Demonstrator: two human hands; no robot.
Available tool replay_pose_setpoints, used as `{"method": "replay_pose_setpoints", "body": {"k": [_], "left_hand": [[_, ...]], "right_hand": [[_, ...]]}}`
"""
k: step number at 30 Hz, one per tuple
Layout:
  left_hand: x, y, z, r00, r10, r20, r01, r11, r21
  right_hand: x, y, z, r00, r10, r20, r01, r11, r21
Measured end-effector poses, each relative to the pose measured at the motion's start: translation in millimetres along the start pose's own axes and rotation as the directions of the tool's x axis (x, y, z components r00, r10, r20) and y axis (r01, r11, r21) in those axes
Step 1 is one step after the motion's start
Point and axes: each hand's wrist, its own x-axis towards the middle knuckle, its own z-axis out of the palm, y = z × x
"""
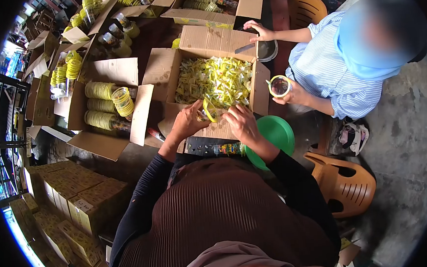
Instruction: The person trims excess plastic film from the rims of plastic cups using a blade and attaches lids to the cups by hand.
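My left hand is closed around the side of a clear plastic cup with a yellow rim, held tilted over the near edge of an open cardboard box. My right hand is just right of the cup, its fingers pinched together; what they hold, if anything, is too small to make out. Small yellow-and-clear packets fill the cardboard box behind both hands. A green plastic basin lies beside my right wrist.
Another person at right holds a cup. An open box at left holds stacks of yellow-rimmed cups. More boxes of cups stand at the back. An orange plastic chair is at right; closed cartons are stacked lower left.
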Motion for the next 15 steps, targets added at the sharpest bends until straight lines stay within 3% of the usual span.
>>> {"method": "replay_pose_setpoints", "body": {"k": [2, 4, 5, 6, 8, 12, 13, 14, 15], "left_hand": [[10.3, -9.4, 0.5, 0.998, -0.028, 0.052, 0.028, 1.000, -0.007], [21.1, -38.2, 11.6, 0.927, 0.282, -0.249, -0.245, 0.955, 0.169], [25.0, -33.6, 1.4, 0.951, 0.209, -0.229, -0.196, 0.977, 0.081], [35.2, -49.2, 4.3, 0.922, 0.268, -0.279, -0.270, 0.962, 0.031], [45.9, -68.8, 5.2, 0.931, 0.245, -0.271, -0.148, 0.931, 0.335], [44.2, -33.8, -24.2, 0.981, 0.128, -0.148, -0.057, 0.910, 0.411], [43.3, -36.3, -21.3, 0.987, 0.032, -0.155, 0.032, 0.917, 0.398], [41.4, -40.4, -15.0, 0.989, 0.037, -0.143, 0.024, 0.916, 0.400], [38.1, -44.4, -7.7, 0.965, 0.163, -0.206, -0.050, 0.883, 0.466]], "right_hand": [[-2.6, 3.2, 4.6, 0.999, 0.043, -0.021, -0.043, 0.999, 0.011], [-5.1, 8.7, 6.5, 0.944, 0.327, -0.040, -0.314, 0.929, 0.197], [-9.5, 16.1, 10.7, 0.923, 0.374, -0.096, -0.338, 0.902, 0.269], [-16.0, 22.2, 13.5, 0.921, 0.376, -0.099, -0.340, 0.902, 0.268], [-30.3, 31.3, 15.8, 0.865, 0.481, -0.140, -0.385, 0.818, 0.428], [-49.9, 19.2, -11.0, 0.777, 0.619, -0.114, -0.502, 0.719, 0.480], [-56.4, 17.3, -17.1, 0.778, 0.617, -0.120, -0.515, 0.736, 0.439], [-65.5, 17.3, -19.0, 0.770, 0.626, -0.122, -0.524, 0.731, 0.438], [-75.3, 18.1, -19.0, 0.741, 0.661, -0.120, -0.559, 0.705, 0.436]]}}
